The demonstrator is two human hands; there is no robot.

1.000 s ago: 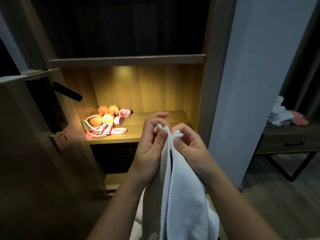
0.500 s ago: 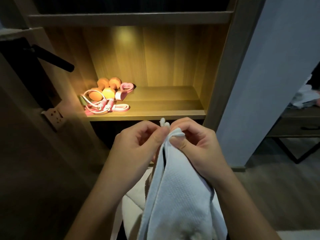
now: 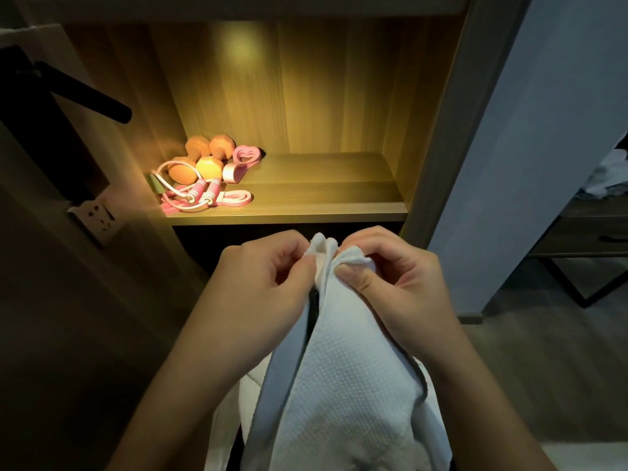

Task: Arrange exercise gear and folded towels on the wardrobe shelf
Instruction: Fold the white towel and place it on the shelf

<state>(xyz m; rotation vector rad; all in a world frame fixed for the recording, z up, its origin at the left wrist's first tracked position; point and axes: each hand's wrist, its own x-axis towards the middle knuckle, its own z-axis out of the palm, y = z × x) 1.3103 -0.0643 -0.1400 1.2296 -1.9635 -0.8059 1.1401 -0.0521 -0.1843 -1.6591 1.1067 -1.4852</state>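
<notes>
A white textured towel (image 3: 339, 385) hangs down in front of me, its top corners bunched together. My left hand (image 3: 261, 287) pinches the corners from the left and my right hand (image 3: 397, 287) pinches them from the right, thumbs touching the cloth. Beyond my hands lies the lit wooden wardrobe shelf (image 3: 323, 202). At its left end sit orange dumbbells (image 3: 204, 158), a pink-handled skipping rope (image 3: 197, 195) and pink resistance bands (image 3: 243, 161). The right part of the shelf holds nothing.
An open wardrobe door with a black lever handle (image 3: 85, 93) and a wall socket (image 3: 97, 215) stands at the left. A grey wall panel (image 3: 526, 147) is on the right. Farther right, a dark side table (image 3: 584, 232) carries crumpled white cloth (image 3: 608, 178).
The view has tilted down and closer to the shelf. My hands have dropped below the shelf edge, still pinching the towel's top corners together.
</notes>
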